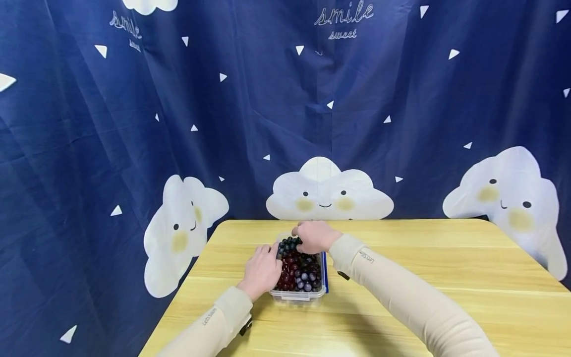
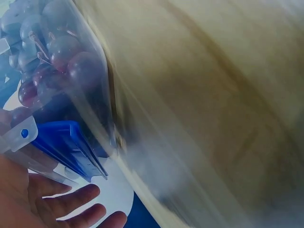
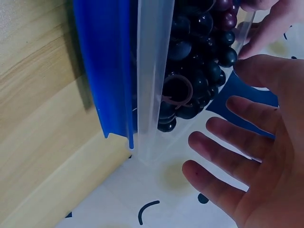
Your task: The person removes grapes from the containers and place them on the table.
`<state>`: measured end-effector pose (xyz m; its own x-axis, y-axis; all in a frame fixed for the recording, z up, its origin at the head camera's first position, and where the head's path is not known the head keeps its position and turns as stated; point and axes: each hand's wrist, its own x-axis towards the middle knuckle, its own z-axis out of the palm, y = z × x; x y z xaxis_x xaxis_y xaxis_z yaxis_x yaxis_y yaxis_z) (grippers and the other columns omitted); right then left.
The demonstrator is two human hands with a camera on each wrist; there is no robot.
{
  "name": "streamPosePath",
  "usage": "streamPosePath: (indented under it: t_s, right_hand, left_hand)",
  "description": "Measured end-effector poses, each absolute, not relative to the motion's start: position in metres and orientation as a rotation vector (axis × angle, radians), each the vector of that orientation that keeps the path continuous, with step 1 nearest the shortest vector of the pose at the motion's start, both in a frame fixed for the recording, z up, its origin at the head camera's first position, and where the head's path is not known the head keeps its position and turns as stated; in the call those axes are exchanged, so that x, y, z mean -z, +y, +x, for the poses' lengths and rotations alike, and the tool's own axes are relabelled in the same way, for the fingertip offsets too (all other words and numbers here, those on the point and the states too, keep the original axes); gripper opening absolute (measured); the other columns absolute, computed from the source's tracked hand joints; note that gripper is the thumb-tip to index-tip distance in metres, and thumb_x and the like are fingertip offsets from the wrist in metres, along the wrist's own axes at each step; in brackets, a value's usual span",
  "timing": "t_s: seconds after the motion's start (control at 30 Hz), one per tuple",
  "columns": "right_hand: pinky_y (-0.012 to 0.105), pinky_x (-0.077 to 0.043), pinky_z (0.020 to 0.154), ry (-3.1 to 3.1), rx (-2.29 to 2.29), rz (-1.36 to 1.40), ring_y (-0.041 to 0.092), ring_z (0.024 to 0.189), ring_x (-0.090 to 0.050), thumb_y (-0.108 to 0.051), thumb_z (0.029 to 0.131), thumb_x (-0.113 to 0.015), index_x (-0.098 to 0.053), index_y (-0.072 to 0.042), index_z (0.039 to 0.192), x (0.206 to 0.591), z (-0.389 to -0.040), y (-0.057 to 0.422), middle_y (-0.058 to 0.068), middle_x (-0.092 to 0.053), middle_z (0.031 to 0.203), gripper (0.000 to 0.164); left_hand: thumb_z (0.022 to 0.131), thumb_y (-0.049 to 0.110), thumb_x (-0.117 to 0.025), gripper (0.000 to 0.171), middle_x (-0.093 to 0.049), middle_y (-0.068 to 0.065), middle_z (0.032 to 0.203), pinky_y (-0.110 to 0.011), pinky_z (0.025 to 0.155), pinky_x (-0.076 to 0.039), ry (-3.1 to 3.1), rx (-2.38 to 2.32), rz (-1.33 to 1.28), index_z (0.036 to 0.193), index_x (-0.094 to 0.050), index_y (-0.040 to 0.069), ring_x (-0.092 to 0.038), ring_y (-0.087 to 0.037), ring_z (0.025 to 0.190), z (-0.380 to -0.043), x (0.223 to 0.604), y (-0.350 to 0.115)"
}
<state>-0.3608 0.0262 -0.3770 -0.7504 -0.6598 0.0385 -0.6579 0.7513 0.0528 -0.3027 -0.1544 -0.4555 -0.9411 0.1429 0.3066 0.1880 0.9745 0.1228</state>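
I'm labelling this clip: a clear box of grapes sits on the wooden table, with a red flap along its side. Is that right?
Not quite: the flap on the clear box is blue, not red, as the right wrist view shows; the rest stands.

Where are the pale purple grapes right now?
In the head view, the pale purple grapes sit in the near, right-hand part of the clear container, just right of the red grapes.

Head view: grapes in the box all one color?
No, the clear box holds dark-red grapes, paler purple grapes and near-black grapes.
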Motion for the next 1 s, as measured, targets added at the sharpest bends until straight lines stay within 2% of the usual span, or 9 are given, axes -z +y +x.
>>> streamPosePath:
  t_s: [0.27, 0.6, 1.0]
  right_hand:
    - [0.039, -0.050, 0.084, -2.866, 0.114, 1.110, 0.019, 0.102, -0.060, -0.035, 0.081, -0.064, -0.062, -0.019, 0.120, 0.381, -0.364, 0.024, -0.001, -0.061, 0.116, 0.042]
    - [0.040, -0.049, 0.085, -2.915, 0.120, 1.078, 0.019, 0.103, -0.059, -0.035, 0.081, -0.065, -0.063, -0.020, 0.117, 0.384, -0.367, 0.024, -0.001, -0.062, 0.117, 0.039]
    - [0.036, -0.049, 0.087, -3.012, 0.114, 1.080, 0.018, 0.104, -0.060, -0.031, 0.079, -0.067, -0.062, -0.017, 0.119, 0.381, -0.374, 0.019, -0.002, -0.062, 0.118, 0.042]
  left_hand:
    - [0.090, 0.026, -0.043, 0.051, -0.055, -0.007, 0.126, -0.044, 0.090, -0.044, -2.807, 0.244, -0.311, 0.138, -0.043, 0.009, -0.045, -0.027, 0.117, -0.304, 0.455, -0.146]
    - [0.090, 0.026, -0.044, 0.051, -0.054, -0.007, 0.124, -0.043, 0.085, -0.045, -2.793, 0.248, -0.344, 0.139, -0.043, 0.012, -0.046, -0.027, 0.115, -0.304, 0.455, -0.144]
    - [0.090, 0.025, -0.045, 0.052, -0.054, -0.009, 0.113, -0.039, 0.075, -0.046, -2.778, 0.251, -0.312, 0.140, -0.041, 0.013, -0.047, -0.025, 0.105, -0.304, 0.456, -0.143]
